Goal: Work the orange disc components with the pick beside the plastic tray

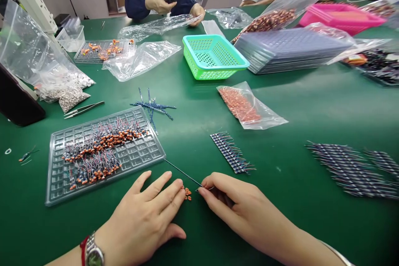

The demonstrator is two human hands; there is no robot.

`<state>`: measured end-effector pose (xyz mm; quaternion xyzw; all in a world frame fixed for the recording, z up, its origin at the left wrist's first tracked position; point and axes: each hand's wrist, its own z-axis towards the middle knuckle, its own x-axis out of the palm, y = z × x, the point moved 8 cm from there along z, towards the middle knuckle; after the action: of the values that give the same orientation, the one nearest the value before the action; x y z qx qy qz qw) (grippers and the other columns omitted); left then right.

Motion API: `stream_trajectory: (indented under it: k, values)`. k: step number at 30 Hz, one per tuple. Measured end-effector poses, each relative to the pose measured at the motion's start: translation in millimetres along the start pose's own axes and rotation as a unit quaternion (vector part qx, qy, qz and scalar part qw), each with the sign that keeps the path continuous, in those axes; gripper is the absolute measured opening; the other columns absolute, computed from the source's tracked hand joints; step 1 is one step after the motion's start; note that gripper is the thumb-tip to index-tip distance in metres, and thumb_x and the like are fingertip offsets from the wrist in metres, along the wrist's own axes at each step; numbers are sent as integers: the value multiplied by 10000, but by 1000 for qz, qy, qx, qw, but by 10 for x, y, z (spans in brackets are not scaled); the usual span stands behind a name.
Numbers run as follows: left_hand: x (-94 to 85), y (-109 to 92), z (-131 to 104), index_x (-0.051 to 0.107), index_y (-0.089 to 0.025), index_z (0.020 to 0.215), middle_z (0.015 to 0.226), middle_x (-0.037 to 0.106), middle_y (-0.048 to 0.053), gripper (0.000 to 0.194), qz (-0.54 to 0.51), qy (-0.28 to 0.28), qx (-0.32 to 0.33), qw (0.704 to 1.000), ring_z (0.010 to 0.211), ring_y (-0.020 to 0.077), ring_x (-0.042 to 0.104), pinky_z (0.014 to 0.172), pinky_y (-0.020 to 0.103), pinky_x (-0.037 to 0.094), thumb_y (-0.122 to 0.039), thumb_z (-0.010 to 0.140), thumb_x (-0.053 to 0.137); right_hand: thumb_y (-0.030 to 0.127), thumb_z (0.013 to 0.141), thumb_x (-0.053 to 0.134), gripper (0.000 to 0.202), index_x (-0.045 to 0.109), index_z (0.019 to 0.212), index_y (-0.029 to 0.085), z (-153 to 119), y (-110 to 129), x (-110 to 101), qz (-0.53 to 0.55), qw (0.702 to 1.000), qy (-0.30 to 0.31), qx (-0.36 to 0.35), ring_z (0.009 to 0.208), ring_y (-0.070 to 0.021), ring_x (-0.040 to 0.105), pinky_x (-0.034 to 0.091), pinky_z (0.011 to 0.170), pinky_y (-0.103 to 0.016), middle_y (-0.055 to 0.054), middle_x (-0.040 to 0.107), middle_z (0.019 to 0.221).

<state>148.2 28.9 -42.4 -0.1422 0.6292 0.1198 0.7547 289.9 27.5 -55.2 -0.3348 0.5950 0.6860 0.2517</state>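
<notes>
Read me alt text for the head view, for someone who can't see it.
A right hand pinches a thin rod over a green table while the left hand lies beside small orange pieces; a clear tray of orange-tipped wired parts lies beyond.

We have two things at our fingers. One is a thin, dark, straight rod, pinched close to its near end between the thumb and forefinger of our right hand and slanting away to the left. The other is a small cluster of loose orange beads, grouped close together on the green tabletop, right at the fingertips of our left hand, which partly hide them.
</notes>
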Motion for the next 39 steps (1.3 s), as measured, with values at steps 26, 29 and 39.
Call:
stream_trajectory:
  k: [26,29,39]
  values:
    - [-32,-12,2,529,-187,1300,1319,621,14,471,-15,-6,14,1000,1272,221,524,1082,408,363,-496,971,392,205,939,446,236,500,710,221,20,45,107,16,1000,13,3,490,-129,468,379,451,-236,36,489,582]
    - [-39,-10,0,536,-195,1287,1306,629,12,453,-18,-8,15,1000,1265,226,533,1065,419,388,-488,972,395,204,938,449,238,494,705,222,23,28,92,20,1000,7,7,486,-126,464,384,449,-233,39,485,575]
    - [-94,-16,-25,583,-182,1225,1285,641,6,382,-23,-69,26,997,1260,229,529,1069,424,385,-430,974,436,191,932,472,227,494,708,222,36,4,68,36,999,-35,-5,446,-107,438,368,419,-215,60,464,547]
